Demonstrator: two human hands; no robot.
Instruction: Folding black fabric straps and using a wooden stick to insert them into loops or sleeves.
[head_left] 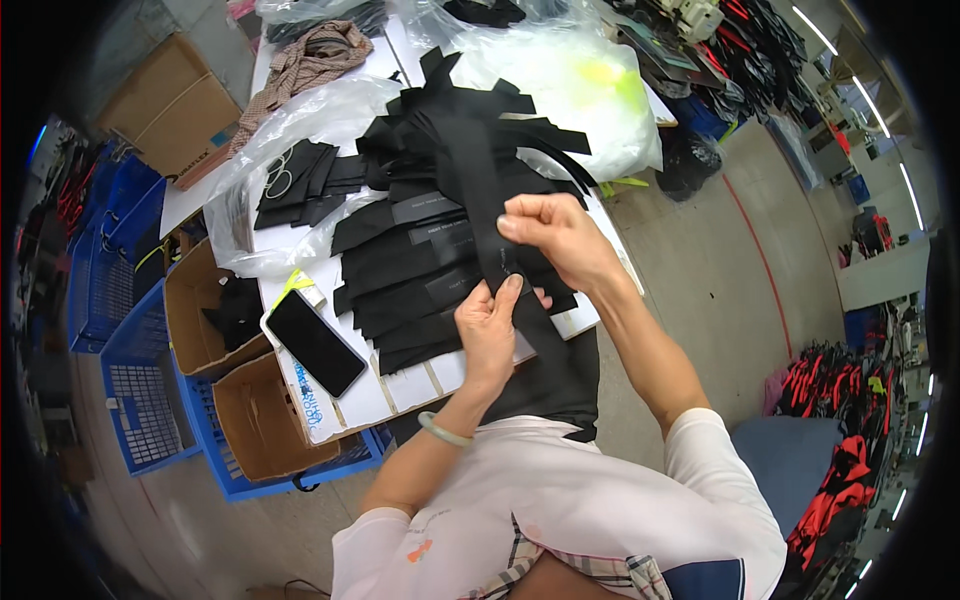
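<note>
A long black fabric strip point(475, 185) runs from the heap on the table toward my body. My left hand point(487, 325) is closed on its nearer part, thumb on top, with fingertips showing past the far edge. Beside the strip, my right hand point(555, 235) is closed, thumb pressed to the curled fingers; whatever it pinches is too small to make out. Under both hands, overlapping black fabric strips point(400, 300) with dark printed labels lie in a row. More black strips point(420, 125) are piled crosswise beyond them.
Left on the white table point(400, 395) lie a phone point(316, 343), scissors point(280, 178) and folded black pieces point(310, 185). Plastic bags point(590, 100) and a checked cloth point(305, 65) lie farther back. Cardboard boxes point(265, 415) and blue crates point(145, 385) stand left, below the table edge.
</note>
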